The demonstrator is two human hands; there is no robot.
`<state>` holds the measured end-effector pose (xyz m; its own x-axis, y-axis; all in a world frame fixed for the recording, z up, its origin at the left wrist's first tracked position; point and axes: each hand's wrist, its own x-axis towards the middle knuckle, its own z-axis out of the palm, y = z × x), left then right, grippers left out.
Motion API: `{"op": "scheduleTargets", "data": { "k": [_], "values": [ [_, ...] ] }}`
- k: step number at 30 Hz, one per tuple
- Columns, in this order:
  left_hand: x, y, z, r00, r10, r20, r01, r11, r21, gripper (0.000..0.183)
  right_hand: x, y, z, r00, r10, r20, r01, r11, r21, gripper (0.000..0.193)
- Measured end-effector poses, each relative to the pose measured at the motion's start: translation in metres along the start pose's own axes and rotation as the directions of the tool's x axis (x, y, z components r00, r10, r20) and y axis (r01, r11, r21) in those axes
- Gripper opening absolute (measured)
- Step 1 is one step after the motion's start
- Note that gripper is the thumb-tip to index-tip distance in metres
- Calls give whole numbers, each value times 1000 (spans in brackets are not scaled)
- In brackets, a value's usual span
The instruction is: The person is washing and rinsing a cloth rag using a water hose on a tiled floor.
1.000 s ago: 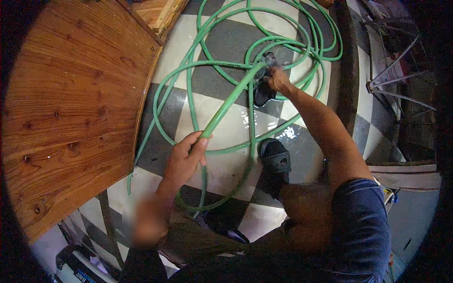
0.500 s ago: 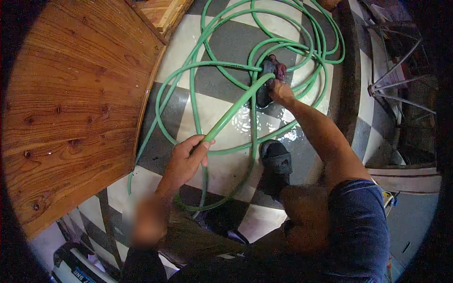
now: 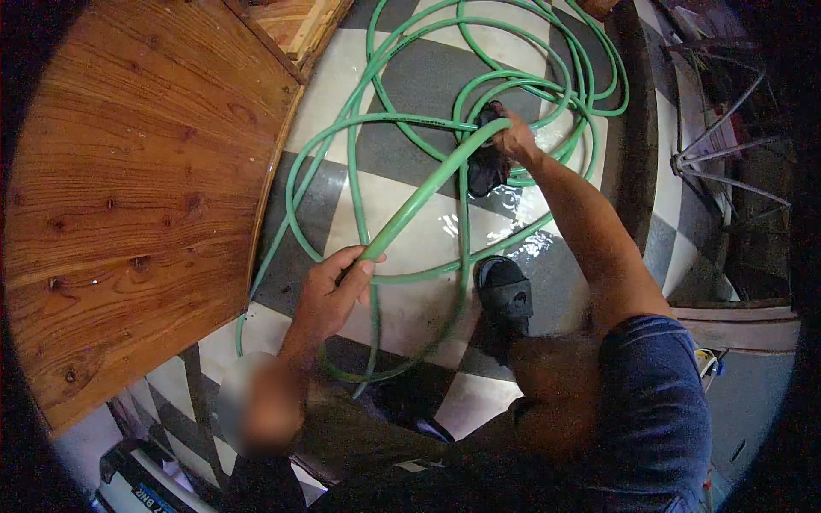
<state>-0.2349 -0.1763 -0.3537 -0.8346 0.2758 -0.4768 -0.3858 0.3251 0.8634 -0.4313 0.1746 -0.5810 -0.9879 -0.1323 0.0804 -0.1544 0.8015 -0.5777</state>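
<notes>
Showed at left a broad, knotty brown wooden panel, near a lighter wooden frame at the upper edge. Included a checkered floor of white and grey tiles, wet and glinting in places, with a dark ledge along the right. Displayed beyond that ledge a stand of thin metal rods and, at lower left, a partly cut-off black-and-white object.

Checkered floor has green hose loops sprawled about, shiny wet patches, a black slipper, plus some dark thing, too blurry to call.
</notes>
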Motion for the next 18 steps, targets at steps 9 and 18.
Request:
{"op": "scheduleTargets", "data": {
  "k": [9,18],
  "values": [
    [0,-7,-2,998,-46,-50,45,999,-20,24,12,9,2,959,180,219,-147,977,-157,38],
    [4,-3,0,993,-46,-108,43,999,-29,25,5,8,21,995,-83,46,94,941,-326,24]
  ]
}}
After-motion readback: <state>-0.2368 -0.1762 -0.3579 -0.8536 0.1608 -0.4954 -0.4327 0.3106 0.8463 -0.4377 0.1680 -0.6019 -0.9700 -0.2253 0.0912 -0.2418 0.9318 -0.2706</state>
